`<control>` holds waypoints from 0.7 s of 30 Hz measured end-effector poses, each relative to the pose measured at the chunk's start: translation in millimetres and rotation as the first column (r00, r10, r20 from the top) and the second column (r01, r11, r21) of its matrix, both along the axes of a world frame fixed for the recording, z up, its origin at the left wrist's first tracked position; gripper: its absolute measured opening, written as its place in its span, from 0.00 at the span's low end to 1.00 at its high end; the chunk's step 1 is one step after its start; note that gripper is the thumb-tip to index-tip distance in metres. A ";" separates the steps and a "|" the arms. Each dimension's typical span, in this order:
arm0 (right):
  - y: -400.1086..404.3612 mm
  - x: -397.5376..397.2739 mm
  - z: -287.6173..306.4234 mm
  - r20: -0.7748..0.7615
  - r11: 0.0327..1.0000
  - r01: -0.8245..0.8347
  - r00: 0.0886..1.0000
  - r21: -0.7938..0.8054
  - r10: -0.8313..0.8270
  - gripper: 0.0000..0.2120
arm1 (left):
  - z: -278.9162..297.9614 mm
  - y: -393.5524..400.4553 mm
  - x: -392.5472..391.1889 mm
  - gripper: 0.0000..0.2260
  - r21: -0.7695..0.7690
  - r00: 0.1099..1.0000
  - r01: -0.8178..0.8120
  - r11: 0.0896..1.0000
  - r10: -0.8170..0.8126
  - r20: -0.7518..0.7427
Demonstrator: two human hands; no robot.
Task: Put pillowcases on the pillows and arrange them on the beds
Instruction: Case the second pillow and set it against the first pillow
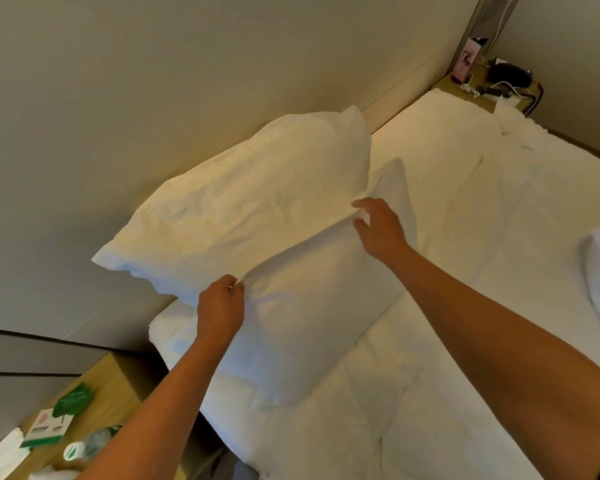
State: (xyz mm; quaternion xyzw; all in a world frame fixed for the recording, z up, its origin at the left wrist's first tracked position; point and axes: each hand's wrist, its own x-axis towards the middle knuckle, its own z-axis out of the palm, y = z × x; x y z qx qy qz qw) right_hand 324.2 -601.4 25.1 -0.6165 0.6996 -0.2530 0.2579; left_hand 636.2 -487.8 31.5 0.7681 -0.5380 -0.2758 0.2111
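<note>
A plump white cased pillow (243, 206) leans against the beige padded headboard wall (153, 81) at the head of a bed covered in white linen (465, 306). A second white cased pillow (312, 306) lies in front of it. The left hand (220, 310) pinches this front pillow's top edge, while the right hand (378, 227) grips the same edge further along. At lower left, a light wooden bedside table (108, 393) carries a green leaf-shaped card (71, 401) and a plastic bottle (87, 445).

Matt, creased white cloth pillow (243, 206), wrinkled cloth sheet (465, 306), smooth light wood-grain bedside table (118, 386), matt beige wall (153, 81)
</note>
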 end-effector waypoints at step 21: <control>138.0 105.9 -174.0 0.322 0.796 0.309 0.793 0.519 -0.518 0.68 | -81.6 -76.1 -8.8 0.09 0.121 0.896 0.334 0.935 -0.355 0.268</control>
